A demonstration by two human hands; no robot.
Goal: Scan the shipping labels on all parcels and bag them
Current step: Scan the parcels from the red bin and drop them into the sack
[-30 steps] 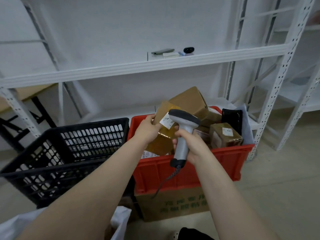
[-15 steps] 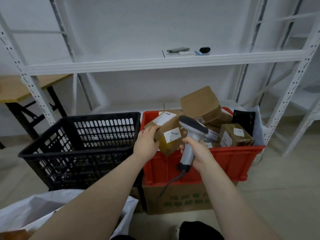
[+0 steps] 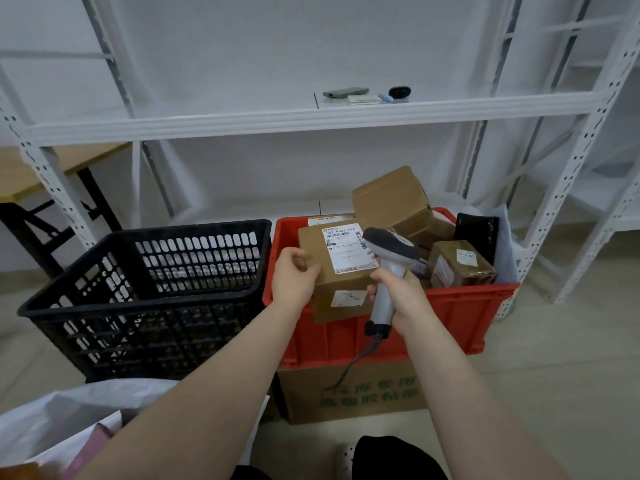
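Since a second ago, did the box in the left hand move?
Yes. The parcel turned its big label up and came nearer, now overlapping the red crate's near wall.

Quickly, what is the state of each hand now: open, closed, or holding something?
Left hand: holding the cardboard parcel by its left edge.
Right hand: holding the barcode scanner, fingers wrapped around its handle.

The pale tiled floor [image 3: 554, 393] fills the lower frame. A black basket [image 3: 149, 306] stands on it at centre left. Just right of it sits a cardboard box [image 3: 363, 393], which carries a red crate [image 3: 460, 317]. A white bag [image 3: 69, 417] lies at lower left. On the white shelf [image 3: 242, 121] across the upper frame lie a flat grey device [image 3: 345, 92], a white pad [image 3: 363, 99] and a dark oval object [image 3: 399, 91].
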